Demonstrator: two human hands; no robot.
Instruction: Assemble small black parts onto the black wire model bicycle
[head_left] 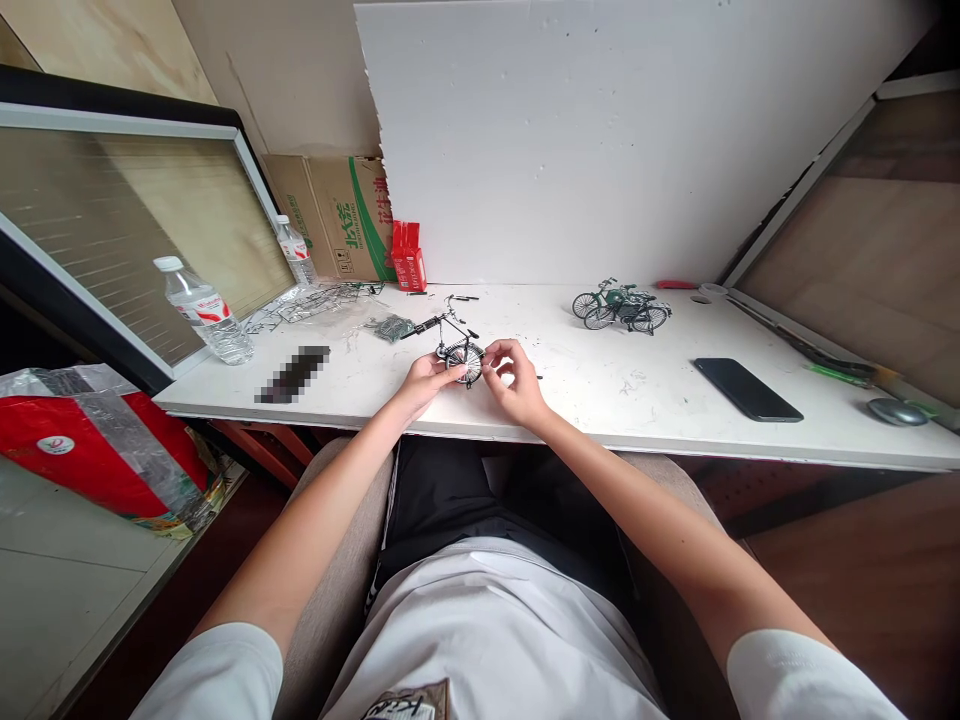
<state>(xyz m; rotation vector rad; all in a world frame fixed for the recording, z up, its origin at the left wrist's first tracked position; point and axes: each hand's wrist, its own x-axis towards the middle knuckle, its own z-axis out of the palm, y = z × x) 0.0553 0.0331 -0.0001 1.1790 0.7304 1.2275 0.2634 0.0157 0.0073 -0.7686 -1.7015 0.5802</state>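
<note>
A small black model bicycle (450, 335) stands near the front edge of the white table, its spoked rear wheel towards me. My left hand (427, 385) is closed on the bicycle's lower part, with the thumb laid against that wheel. At the wheel's right edge, my right hand (517, 380) has its thumb and index finger pinched together. Whether a tiny part is between those fingertips is too small to tell. Just left of the front of the bicycle lies a clear bag of dark green pieces (394, 328). Small black bits are scattered behind it.
Two finished-looking model bicycles (622, 308) stand at the back right. A phone (748, 388) and a mouse (897, 411) lie farther right. On the left are water bottles (206, 312), black part frames (315, 303) and a blurred-out patch (294, 374). Boxes (330, 215) stand behind.
</note>
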